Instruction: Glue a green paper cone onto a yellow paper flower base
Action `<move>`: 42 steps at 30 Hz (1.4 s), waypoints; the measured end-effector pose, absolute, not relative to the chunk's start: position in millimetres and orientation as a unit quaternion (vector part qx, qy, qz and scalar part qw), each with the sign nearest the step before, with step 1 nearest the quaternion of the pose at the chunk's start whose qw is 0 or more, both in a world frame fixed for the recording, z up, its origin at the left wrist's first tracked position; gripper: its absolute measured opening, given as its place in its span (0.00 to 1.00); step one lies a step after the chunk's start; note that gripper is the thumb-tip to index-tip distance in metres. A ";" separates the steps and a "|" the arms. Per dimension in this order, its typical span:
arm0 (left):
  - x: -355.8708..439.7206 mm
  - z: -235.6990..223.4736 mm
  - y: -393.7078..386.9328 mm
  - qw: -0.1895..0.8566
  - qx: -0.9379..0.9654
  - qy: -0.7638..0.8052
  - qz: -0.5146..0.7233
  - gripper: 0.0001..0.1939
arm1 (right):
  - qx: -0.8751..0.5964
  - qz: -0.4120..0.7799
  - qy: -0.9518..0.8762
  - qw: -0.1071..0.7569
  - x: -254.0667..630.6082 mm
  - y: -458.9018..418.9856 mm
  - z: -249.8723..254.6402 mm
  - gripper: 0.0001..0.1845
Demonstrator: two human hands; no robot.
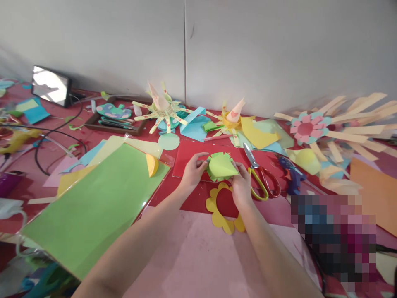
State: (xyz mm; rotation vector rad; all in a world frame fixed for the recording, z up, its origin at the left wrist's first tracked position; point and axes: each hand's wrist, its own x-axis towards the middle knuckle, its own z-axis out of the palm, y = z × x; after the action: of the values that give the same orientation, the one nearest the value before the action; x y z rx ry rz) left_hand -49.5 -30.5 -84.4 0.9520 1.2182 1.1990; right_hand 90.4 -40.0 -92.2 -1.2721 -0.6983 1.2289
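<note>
A light green paper cone with a fringed, notched edge is held between both hands above a red sheet. My left hand pinches its left edge with thumb and fingers. On the other side, my right hand grips it near the pointed end. Just below lies a yellow scalloped paper ring, partly covered by my right hand and forearm. Scissors with yellow and red handles rest to the right of my right hand, blades pointing away.
A wrapped green paper pack with a yellow piece on it lies left. Paper flowers stand at the back by the wall. Blue and yellow glue guns, a phone and cables surround the work area.
</note>
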 end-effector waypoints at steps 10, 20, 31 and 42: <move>-55.0 -84.2 -30.8 0.580 0.359 0.487 0.545 0.17 | -0.540 0.560 -0.323 0.539 95.7 -40.2 -90.9 0.18; -53.0 -81.0 -30.9 0.580 0.360 0.524 0.509 0.13 | -0.528 0.535 -0.316 0.579 92.7 -39.4 -92.9 0.15; -51.5 -89.7 -27.0 0.587 0.327 0.509 0.538 0.10 | -0.530 0.530 -0.324 0.577 92.8 -39.1 -93.8 0.17; -51.8 -80.7 -30.0 0.581 0.336 0.502 0.546 0.13 | -0.545 0.538 -0.293 0.573 93.4 -37.1 -94.9 0.16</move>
State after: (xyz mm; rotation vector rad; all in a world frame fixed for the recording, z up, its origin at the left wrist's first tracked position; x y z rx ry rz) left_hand -51.8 -30.0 -80.7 0.7844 1.1732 1.2763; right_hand 93.4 -37.1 -94.9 -1.2773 -0.6877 1.2605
